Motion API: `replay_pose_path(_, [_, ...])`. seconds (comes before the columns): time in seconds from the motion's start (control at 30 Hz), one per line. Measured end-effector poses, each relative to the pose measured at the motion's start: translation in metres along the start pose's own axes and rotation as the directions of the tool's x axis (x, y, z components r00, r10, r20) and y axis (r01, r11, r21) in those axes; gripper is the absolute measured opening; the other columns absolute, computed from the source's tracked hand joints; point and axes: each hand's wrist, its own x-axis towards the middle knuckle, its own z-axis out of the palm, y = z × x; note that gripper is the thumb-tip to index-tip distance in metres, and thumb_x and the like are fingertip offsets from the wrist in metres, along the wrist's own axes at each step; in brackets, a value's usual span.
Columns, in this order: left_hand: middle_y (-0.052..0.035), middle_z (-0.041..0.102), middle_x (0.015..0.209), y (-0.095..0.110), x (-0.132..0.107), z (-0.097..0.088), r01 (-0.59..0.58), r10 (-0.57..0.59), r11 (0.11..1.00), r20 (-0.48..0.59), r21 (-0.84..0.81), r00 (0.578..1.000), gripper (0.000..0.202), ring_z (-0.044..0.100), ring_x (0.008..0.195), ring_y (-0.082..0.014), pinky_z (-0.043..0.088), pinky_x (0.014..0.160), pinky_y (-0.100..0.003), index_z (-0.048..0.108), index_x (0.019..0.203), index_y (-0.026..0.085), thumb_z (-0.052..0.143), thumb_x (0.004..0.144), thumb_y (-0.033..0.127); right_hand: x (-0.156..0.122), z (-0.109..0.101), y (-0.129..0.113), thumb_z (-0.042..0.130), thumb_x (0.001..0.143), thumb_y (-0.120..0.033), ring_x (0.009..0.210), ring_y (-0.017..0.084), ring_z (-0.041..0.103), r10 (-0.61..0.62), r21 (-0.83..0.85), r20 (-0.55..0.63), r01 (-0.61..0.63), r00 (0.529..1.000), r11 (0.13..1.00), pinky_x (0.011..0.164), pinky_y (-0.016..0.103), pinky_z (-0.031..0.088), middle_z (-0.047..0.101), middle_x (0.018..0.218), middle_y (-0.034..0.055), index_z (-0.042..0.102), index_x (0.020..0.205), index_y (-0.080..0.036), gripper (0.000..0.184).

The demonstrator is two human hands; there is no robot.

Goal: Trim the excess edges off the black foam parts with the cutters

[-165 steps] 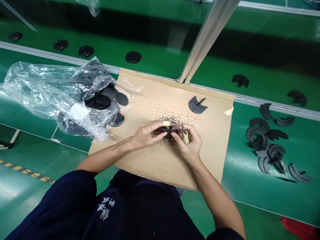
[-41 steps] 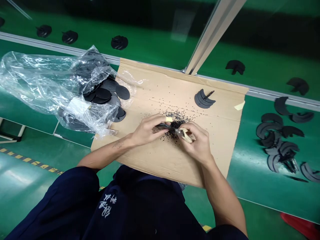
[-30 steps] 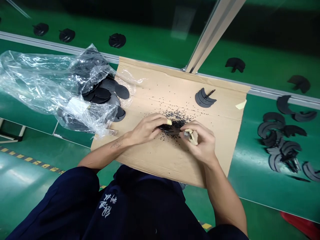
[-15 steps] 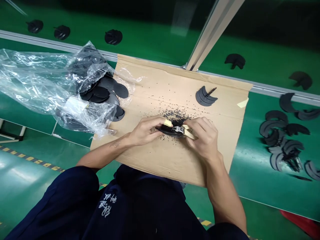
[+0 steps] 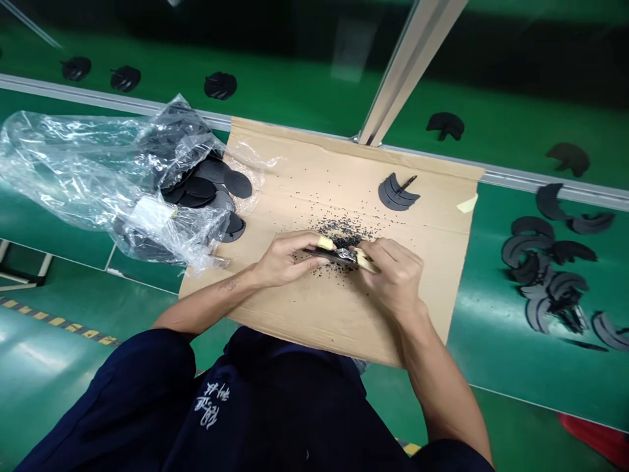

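My left hand (image 5: 291, 258) pinches a thin black plastic piece (image 5: 338, 259) between thumb and fingers, with yellow tape round one fingertip. In my right hand (image 5: 393, 270) are small pliers or cutters (image 5: 346, 254) with pale yellow handles, their metal jaws against the edge of the black piece. Directly beneath both hands, a heap of tiny black bits (image 5: 339, 229) is scattered over a cardboard sheet (image 5: 304, 314). Just past my right hand, a curved, ribbed black part (image 5: 398, 193) with a thin stem lies on the cardboard.
To the left, a clear plastic bag (image 5: 88, 157) spills several black oval discs (image 5: 199, 189). Several curved black pieces (image 5: 533, 252) lie on the green table (image 5: 486, 314) at the right. A metal post (image 5: 398, 85) rises behind the cardboard, beside a dark reflective panel (image 5: 285, 85).
The black piece has tilted, so it now shows more edge-on. Both hands stay close together over the bits, and the camera view has shifted slightly.
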Motion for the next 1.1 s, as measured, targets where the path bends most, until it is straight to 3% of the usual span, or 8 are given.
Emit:
replay_pose_path(0.1, [-0.0079, 0.075, 0.101, 0.006, 0.004, -0.001, 0.006, -0.009, 0.995, 0.039, 0.095, 0.999, 0.022, 0.072, 0.093, -0.0152, 0.061, 0.083, -0.027, 0.066, 0.116, 0.015, 0.067, 0.095, 0.024, 0.0, 0.001, 0.003, 0.056, 0.095, -0.013, 0.064, 0.015, 0.052, 0.025, -0.054, -0.016, -0.025, 1.0, 0.998, 0.059, 0.029, 0.035, 0.064, 0.07, 0.0021, 0.067, 0.086, -0.018, 0.016])
replay_pose_path(0.23, [-0.0081, 0.069, 0.105, 0.028, 0.014, -0.013, -0.084, -0.011, 0.948, 0.294, 0.308, 0.956, 0.029, 0.066, 0.093, -0.0164, 0.058, 0.081, -0.03, 0.057, 0.129, 0.017, 0.05, 0.101, 0.019, -0.001, -0.001, 0.005, 0.055, 0.095, -0.013, 0.072, 0.018, 0.048, 0.029, -0.135, 0.041, -0.024, 0.999, 0.991, 0.063, 0.031, 0.033, 0.065, 0.078, 0.005, 0.067, 0.095, -0.016, 0.013])
replay_pose_path(0.4, [-0.0074, 0.063, 0.097, 0.045, 0.055, -0.058, -0.148, -0.139, 0.843, 0.475, 0.518, 0.869, 0.025, 0.058, 0.084, -0.0181, 0.051, 0.074, -0.03, 0.057, 0.119, 0.017, 0.042, 0.106, 0.031, -0.006, -0.003, 0.008, 0.058, 0.095, -0.018, 0.078, 0.02, 0.048, 0.168, -0.142, 0.119, -0.15, 0.979, 0.978, 0.068, 0.032, 0.031, 0.064, 0.084, 0.0066, 0.066, 0.1, -0.016, 0.01])
replay_pose_path(0.53, [-0.0098, 0.062, 0.098, 0.005, 0.123, -0.098, -0.175, -0.173, 0.7, 0.402, 0.693, 0.899, 0.039, 0.058, 0.091, -0.0228, 0.05, 0.084, -0.036, 0.063, 0.114, 0.017, 0.03, 0.107, 0.035, -0.011, -0.001, 0.011, 0.061, 0.093, -0.016, 0.081, 0.02, 0.05, 0.229, -0.112, 0.159, -0.213, 0.96, 0.971, 0.071, 0.032, 0.032, 0.065, 0.087, 0.0063, 0.066, 0.099, -0.018, 0.008])
replay_pose_path(0.67, [-0.0185, 0.061, 0.119, -0.055, 0.189, -0.118, -0.152, -0.344, 0.364, 0.284, 0.919, 0.895, 0.043, 0.057, 0.109, -0.0317, 0.048, 0.097, -0.045, 0.06, 0.133, 0.013, 0.037, 0.102, 0.033, -0.014, 0.003, 0.01, 0.064, 0.091, -0.014, 0.085, 0.021, 0.053, 0.239, -0.092, 0.149, -0.228, 0.959, 0.969, 0.073, 0.032, 0.033, 0.067, 0.089, 0.0064, 0.065, 0.098, -0.018, 0.008])
replay_pose_path(0.9, [-0.0206, 0.066, 0.12, -0.089, 0.207, -0.117, -0.16, -0.484, 0.215, 0.248, 0.963, 0.839, 0.037, 0.062, 0.113, -0.0355, 0.05, 0.098, -0.045, 0.067, 0.12, 0.01, 0.051, 0.088, 0.02, -0.018, 0.004, 0.013, 0.067, 0.09, -0.014, 0.093, 0.022, 0.055, 0.269, -0.069, 0.158, -0.261, 0.95, 0.963, 0.077, 0.033, 0.035, 0.066, 0.093, 0.0065, 0.064, 0.099, -0.019, 0.011])
replay_pose_path(1.0, [-0.0174, 0.07, 0.114, -0.07, 0.205, -0.106, -0.202, -0.49, 0.262, 0.31, 0.944, 0.815, 0.034, 0.066, 0.107, -0.033, 0.053, 0.09, -0.042, 0.071, 0.113, 0.014, 0.047, 0.094, 0.029, -0.019, 0.004, 0.014, 0.07, 0.088, -0.014, 0.095, 0.022, 0.054, 0.275, -0.052, 0.168, -0.27, 0.947, 0.962, 0.078, 0.033, 0.035, 0.065, 0.094, 0.006, 0.063, 0.098, -0.019, 0.013])
replay_pose_path(1.1, [-0.0077, 0.073, 0.104, -0.04, 0.208, -0.069, -0.373, -0.374, 0.576, 0.64, 0.728, 0.672, 0.038, 0.068, 0.092, -0.0225, 0.053, 0.082, -0.032, 0.071, 0.108, 0.022, 0.041, 0.102, 0.043, -0.019, 0.005, 0.013, 0.069, 0.09, -0.016, 0.095, 0.022, 0.054, 0.269, -0.038, 0.179, -0.267, 0.946, 0.963, 0.078, 0.033, 0.035, 0.065, 0.094, 0.0058, 0.062, 0.096, -0.02, 0.01])
